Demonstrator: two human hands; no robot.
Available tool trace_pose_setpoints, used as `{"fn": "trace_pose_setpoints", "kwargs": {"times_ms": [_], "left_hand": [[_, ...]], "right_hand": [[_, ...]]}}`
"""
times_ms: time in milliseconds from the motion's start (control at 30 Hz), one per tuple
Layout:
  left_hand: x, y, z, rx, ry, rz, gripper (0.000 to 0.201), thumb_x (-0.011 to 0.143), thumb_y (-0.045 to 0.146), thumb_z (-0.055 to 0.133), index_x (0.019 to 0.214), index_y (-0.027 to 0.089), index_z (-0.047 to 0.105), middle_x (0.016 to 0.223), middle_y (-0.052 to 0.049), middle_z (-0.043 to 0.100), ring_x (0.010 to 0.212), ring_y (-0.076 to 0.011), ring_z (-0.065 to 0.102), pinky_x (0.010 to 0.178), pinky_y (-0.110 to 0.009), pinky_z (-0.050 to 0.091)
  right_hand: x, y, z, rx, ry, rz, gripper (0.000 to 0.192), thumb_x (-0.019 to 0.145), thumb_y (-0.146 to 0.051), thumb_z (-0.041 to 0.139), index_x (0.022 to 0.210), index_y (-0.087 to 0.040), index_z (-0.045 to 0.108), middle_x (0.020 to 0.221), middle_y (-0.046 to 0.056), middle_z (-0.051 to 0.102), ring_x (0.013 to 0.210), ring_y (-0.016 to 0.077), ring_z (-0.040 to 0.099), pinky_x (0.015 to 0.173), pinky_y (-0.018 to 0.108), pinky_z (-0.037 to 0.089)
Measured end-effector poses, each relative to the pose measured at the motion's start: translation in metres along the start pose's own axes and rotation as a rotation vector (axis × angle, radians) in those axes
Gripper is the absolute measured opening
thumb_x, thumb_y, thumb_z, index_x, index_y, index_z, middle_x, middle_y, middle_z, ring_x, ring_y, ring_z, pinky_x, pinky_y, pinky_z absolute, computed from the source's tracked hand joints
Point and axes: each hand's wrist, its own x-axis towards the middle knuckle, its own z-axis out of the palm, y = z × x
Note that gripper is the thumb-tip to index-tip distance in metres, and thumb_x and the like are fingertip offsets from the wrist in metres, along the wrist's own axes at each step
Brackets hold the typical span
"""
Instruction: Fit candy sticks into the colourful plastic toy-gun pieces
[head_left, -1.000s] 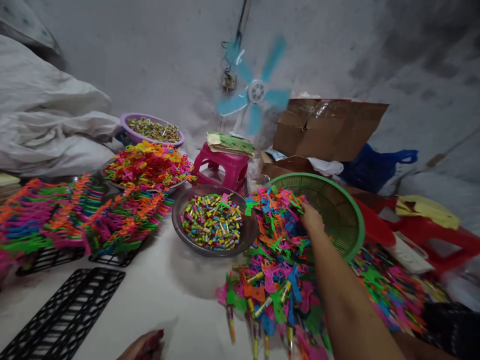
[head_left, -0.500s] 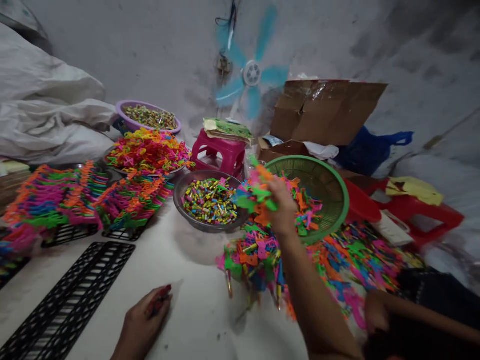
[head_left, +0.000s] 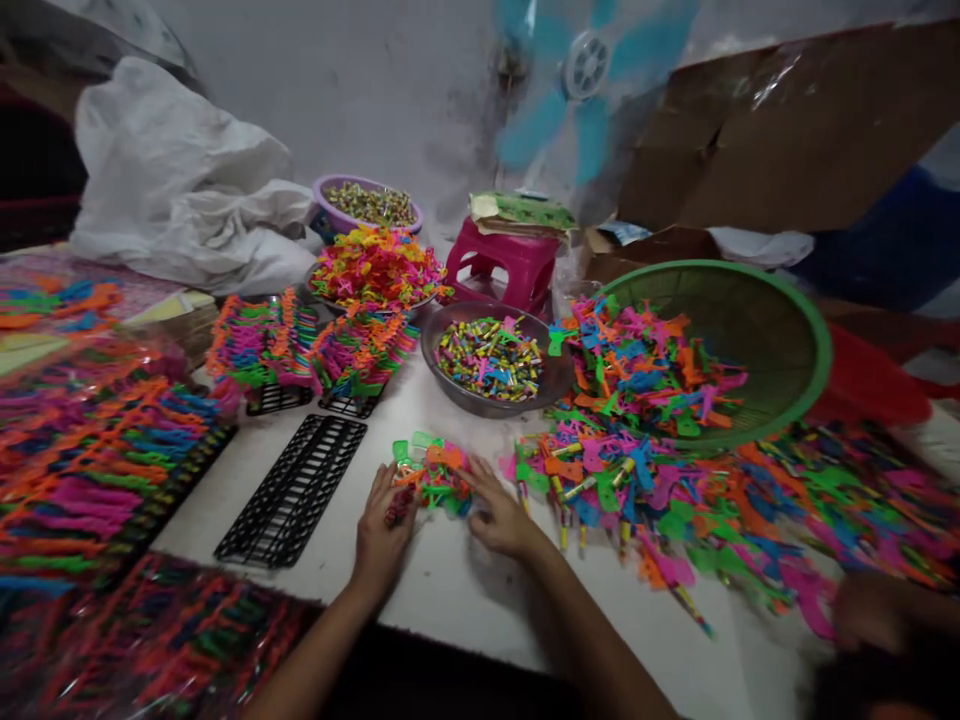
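Observation:
My left hand is at the left edge of a small heap of bright plastic gun-shaped pieces on the white table. Small dark red pieces show between its thumb and curled fingers; their kind is too blurred to tell. At the heap's right side is my right hand, its fingers apart and touching the pieces. To the right, a green basket holds many similar pieces, and more pieces spread before it. A black slotted rack lies left of my hands.
A metal bowl of small striped tubes stands behind my hands. Filled racks cover the left side. Behind are a pink stool, a running fan and a cardboard box. Another person's arm shows at lower right.
My right hand has brought a bunch of plastic pieces from the basket down to the table and let go. My left hand has moved to the heap. The view has turned left and down.

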Motion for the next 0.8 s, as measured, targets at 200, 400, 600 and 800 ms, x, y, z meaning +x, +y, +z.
{"fn": "trace_pose_setpoints", "kwargs": {"times_ms": [200,400,600,800], "left_hand": [[-0.012,0.023,-0.01,-0.28,-0.051,-0.436,0.04,0.067,0.041,0.062,0.098,0.016,0.057,0.076,-0.004,0.065,0.066,-0.0172,0.063,0.06,-0.027,0.051],[-0.01,0.029,-0.007,-0.548,-0.089,-0.619,0.043,0.062,0.039,0.067,0.093,0.012,0.055,0.058,0.003,0.056,0.048,-0.0102,0.055,0.042,-0.019,0.044],[0.004,0.027,-0.017,-0.547,-0.084,-0.616,0.048,0.062,0.038,0.067,0.102,0.013,0.055,0.062,0.001,0.06,0.05,-0.0099,0.056,0.046,-0.019,0.044],[-0.002,0.033,0.004,-0.437,-0.172,-0.536,0.047,0.058,0.041,0.068,0.095,0.014,0.059,0.07,-0.002,0.066,0.053,-0.0121,0.058,0.049,-0.021,0.045]], "right_hand": [[-0.004,-0.002,0.003,0.056,0.476,0.382,0.031,0.076,-0.039,0.05,0.094,-0.017,0.062,0.084,0.008,0.06,0.073,0.0187,0.055,0.069,0.034,0.045],[0.027,-0.017,0.02,-0.235,0.479,0.282,0.019,0.066,-0.032,0.062,0.08,-0.019,0.063,0.094,0.007,0.057,0.093,0.0243,0.046,0.084,0.04,0.032],[0.025,-0.016,0.008,-0.152,0.453,0.239,0.01,0.072,-0.028,0.057,0.077,-0.02,0.061,0.097,0.006,0.06,0.095,0.0225,0.048,0.088,0.039,0.029],[0.014,-0.016,0.021,-0.23,0.294,0.2,0.029,0.064,-0.028,0.065,0.092,-0.021,0.06,0.117,0.009,0.051,0.11,0.0281,0.038,0.091,0.045,0.028]]}}
